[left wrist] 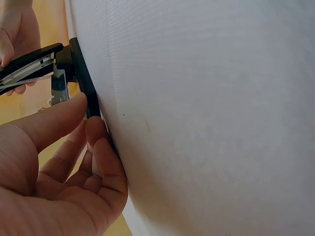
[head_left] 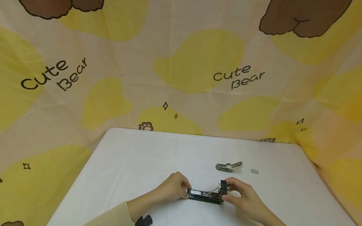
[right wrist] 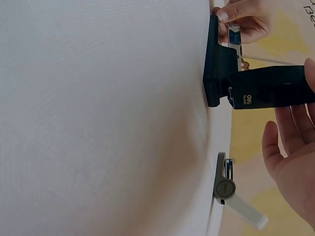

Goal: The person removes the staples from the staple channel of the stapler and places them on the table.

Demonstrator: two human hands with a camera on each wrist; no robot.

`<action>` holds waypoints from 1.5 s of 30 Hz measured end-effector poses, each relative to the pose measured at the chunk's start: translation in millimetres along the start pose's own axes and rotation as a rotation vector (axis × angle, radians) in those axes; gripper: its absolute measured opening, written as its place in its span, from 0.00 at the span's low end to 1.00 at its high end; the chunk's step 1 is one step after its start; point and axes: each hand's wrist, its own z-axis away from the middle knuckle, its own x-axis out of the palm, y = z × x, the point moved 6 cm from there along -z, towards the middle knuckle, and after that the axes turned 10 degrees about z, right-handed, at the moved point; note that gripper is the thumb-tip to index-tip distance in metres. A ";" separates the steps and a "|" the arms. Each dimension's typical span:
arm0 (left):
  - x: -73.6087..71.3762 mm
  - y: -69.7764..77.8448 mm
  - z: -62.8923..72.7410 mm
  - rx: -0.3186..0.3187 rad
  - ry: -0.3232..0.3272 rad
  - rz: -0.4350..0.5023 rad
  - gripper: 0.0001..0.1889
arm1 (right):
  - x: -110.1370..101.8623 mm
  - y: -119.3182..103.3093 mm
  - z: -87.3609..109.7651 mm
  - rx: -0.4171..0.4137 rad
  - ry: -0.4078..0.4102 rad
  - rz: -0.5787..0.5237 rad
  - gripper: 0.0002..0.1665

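A black stapler point(head_left: 205, 197) lies on the white table with its top arm swung up, baring the metal staple channel. My left hand point(head_left: 173, 187) pinches the front end of its base between thumb and fingers; in the left wrist view that thumb point(left wrist: 64, 115) overlaps the base's edge. With thumb and fingers, my right hand point(head_left: 240, 194) holds the raised top arm point(right wrist: 270, 88), which bears gold lettering in the right wrist view. Beyond the stapler sits a small grey hinged tool point(head_left: 224, 167) with its lever tilted up.
A small flat grey rectangle point(head_left: 255, 171) lies right of the hinged tool. Near my left forearm, a black object point(head_left: 145, 220) shows at the bottom edge of the head view. Behind the table point(head_left: 135, 150) hangs a yellow-patterned cloth point(head_left: 198, 62).
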 end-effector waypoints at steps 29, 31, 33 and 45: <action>0.2 -0.3 -2.5 -0.018 0.002 0.010 0.14 | -18.1 18.4 20.2 -0.010 0.048 -0.150 0.23; 0.3 -0.7 -2.8 -0.019 0.000 0.009 0.14 | -19.3 21.2 21.9 0.009 0.045 -0.152 0.24; 0.1 -0.5 -2.7 -0.018 0.000 0.004 0.14 | -20.4 24.2 23.4 0.033 0.036 -0.158 0.24; -0.1 -0.5 -3.1 -0.017 -0.003 0.009 0.13 | -26.3 35.0 28.3 0.178 -0.005 -0.178 0.28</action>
